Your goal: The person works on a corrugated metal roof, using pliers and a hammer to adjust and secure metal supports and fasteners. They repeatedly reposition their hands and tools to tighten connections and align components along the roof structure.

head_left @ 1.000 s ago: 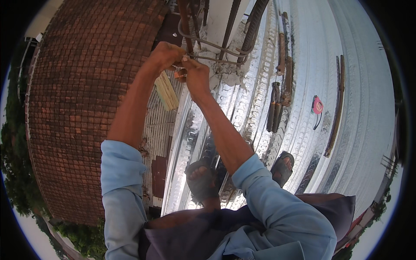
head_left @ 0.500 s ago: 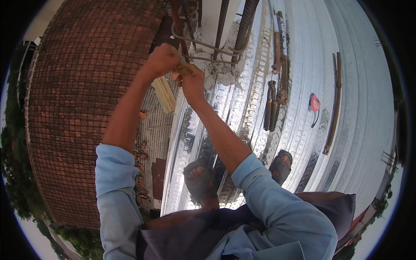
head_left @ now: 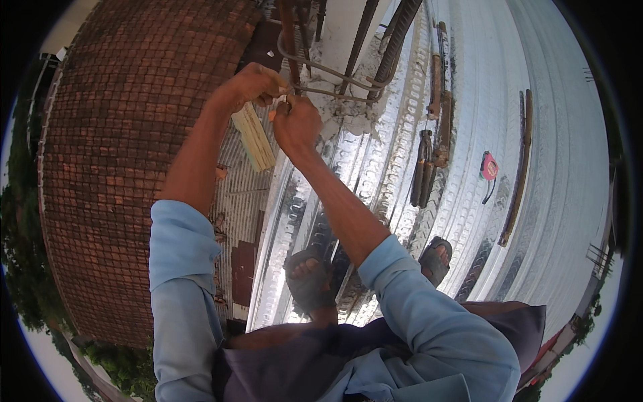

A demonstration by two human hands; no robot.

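Note:
Reaching forward, both my arms meet beside an upright reinforcing bar (head_left: 289, 41) at the corner of a rebar cage. My left hand (head_left: 252, 86) is closed in a pinch next to a bent steel stirrup (head_left: 328, 70). Just right of it and slightly nearer, my right hand (head_left: 298, 124) is also closed, its fingers almost touching the left ones. What the fingertips hold is too small to name. A small orange piece (head_left: 272, 115) shows by the right hand; whether it is held cannot be told. Rough concrete (head_left: 351, 119) surrounds the foot of the cage.
On the shiny corrugated metal sheeting (head_left: 556, 201) lie dark-handled pincers (head_left: 422, 171), a pink tape measure (head_left: 489, 166) and rusty bars (head_left: 519, 181). My sandalled feet (head_left: 309, 281) stand there. A brown tiled roof (head_left: 127, 174) slopes left, beside a pale wooden block (head_left: 253, 141).
My left hand has shifted slightly left and its fingers have loosened a little. The right hand has turned and moved slightly right. The whole view has shifted a bit.

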